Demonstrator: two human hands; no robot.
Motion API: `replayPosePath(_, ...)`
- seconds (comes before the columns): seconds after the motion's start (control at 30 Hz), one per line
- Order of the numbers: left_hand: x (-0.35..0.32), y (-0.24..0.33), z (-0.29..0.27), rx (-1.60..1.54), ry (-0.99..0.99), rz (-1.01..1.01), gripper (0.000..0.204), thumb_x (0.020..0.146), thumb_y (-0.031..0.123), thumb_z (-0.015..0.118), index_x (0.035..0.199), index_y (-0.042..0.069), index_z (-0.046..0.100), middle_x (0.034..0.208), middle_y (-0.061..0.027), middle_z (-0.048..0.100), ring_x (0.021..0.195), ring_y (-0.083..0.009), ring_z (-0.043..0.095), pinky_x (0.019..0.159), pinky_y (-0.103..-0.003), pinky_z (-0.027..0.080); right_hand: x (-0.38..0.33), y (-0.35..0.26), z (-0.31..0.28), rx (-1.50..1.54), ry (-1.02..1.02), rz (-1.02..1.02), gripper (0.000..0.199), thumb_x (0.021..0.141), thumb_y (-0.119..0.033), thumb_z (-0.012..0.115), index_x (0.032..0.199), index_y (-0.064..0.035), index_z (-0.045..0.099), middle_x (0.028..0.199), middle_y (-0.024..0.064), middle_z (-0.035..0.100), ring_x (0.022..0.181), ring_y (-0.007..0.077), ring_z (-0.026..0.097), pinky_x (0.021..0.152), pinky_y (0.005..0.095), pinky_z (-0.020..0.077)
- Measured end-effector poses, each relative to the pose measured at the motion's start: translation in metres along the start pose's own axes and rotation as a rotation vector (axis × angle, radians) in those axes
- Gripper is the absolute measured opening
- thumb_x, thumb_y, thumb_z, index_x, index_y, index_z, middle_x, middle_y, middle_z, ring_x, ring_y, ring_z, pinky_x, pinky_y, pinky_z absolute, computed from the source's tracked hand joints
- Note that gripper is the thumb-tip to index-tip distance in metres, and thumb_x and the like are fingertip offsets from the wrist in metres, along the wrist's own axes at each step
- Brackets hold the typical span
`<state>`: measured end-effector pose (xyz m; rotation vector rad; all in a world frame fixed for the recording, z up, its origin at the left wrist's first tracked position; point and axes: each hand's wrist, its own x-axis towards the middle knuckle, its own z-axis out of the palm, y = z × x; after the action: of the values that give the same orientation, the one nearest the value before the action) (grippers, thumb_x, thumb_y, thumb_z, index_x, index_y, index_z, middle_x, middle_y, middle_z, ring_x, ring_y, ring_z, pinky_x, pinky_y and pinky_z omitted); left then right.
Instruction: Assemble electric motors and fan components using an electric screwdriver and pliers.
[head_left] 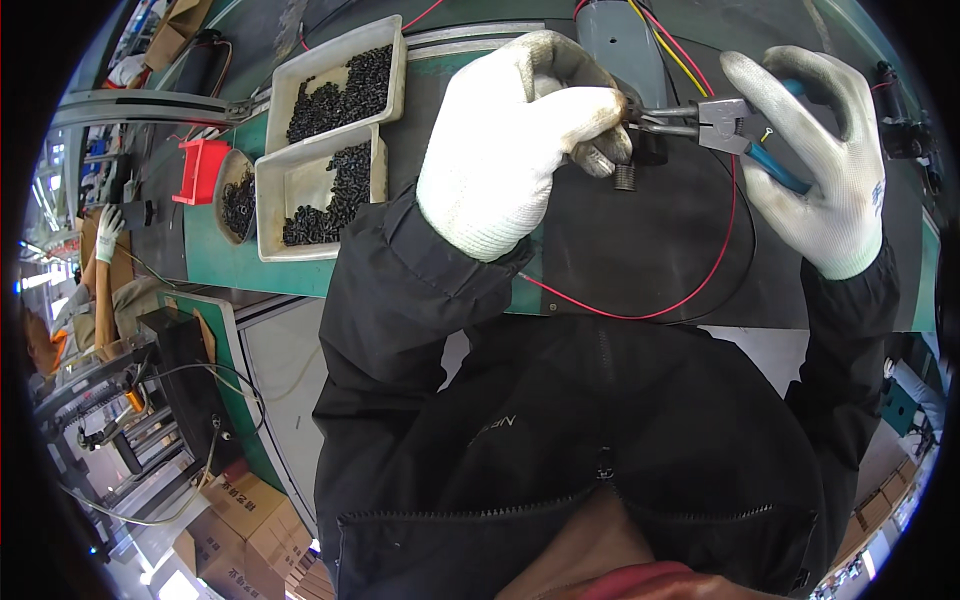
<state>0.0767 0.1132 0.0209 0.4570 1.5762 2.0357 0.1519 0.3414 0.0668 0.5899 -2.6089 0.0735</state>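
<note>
My left hand (500, 150), in a white knit glove, is closed in a pinch. What its fingertips hold is mostly hidden; a small dark part shows at the plier tips. My right hand (835, 160), gloved too, holds pliers (722, 125) with blue handles, its fingers spread wide around them. The pliers' slim jaws point left and reach my left fingertips. Behind the hands stands a grey cylindrical housing (620, 45). Below the plier jaws a small coil spring or threaded piece (625, 178) shows over the dark mat (630, 250).
Two pale bins (266, 215) with small black clips stand at the left, beside a round bowl (222, 228) and a red holder (198, 170). Red wire (715, 270) loops across the mat. A co-worker's gloved hand (108, 230) shows far left; cardboard boxes (240, 530) sit lower left.
</note>
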Motion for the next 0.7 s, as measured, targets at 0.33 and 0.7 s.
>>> replayPosePath(0.33, 0.000, -0.007, 0.002, 0.023, 0.046, 0.022, 0.019, 0.086, 0.008, 0.060, 0.098, -0.005, 0.053, 0.075, -0.0124, 0.063, 0.062, -0.0142, 0.059, 0.059, -0.024, 0.048, 0.000, 0.006, 0.012, -0.080, -0.025, -0.031, 0.065, 0.055, -0.001, 0.065, 0.118, -0.0161, 0.065, 0.109, 0.0140, 0.058, 0.101, 0.0303, 0.056, 0.088, 0.0396, 0.0474)
replayPosePath(0.7, 0.002, -0.009, 0.004, 0.039, 0.002, 0.044, 0.020, 0.087, 0.010, 0.060, 0.099, -0.005, 0.054, 0.078, -0.0132, 0.063, 0.064, -0.0146, 0.060, 0.059, -0.024, 0.048, -0.006, 0.005, 0.012, -0.065, -0.045, -0.008, 0.062, 0.056, 0.001, 0.064, 0.117, -0.0102, 0.063, 0.108, 0.0152, 0.058, 0.100, 0.0297, 0.056, 0.085, 0.0390, 0.0476)
